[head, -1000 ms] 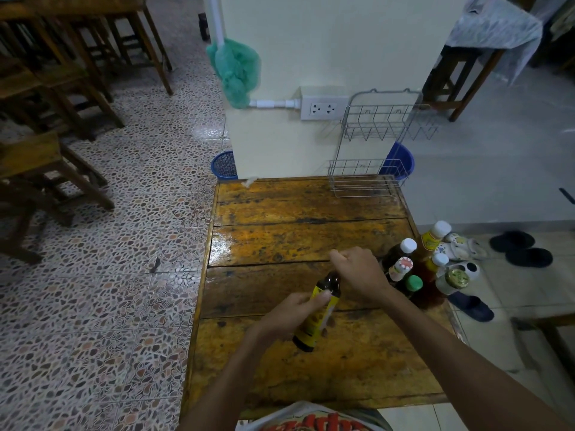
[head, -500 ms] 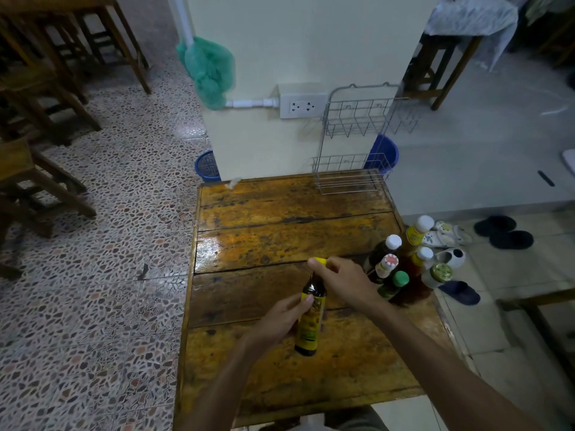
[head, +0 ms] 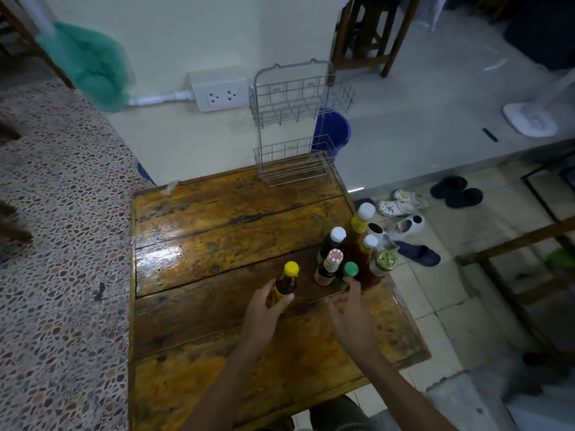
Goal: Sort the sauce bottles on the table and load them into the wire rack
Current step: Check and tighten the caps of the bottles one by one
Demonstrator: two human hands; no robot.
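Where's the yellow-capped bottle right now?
Head view: the yellow-capped bottle stands on the table, held by the left hand, just left of the bottle cluster.

1 head view, looking forward-down, close over wooden table (head: 217, 231).

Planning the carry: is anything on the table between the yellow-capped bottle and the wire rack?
Nothing visible. The yellow-capped bottle, held in the left hand, has bare tabletop ahead up to the wire rack. The other bottles cluster to its right.
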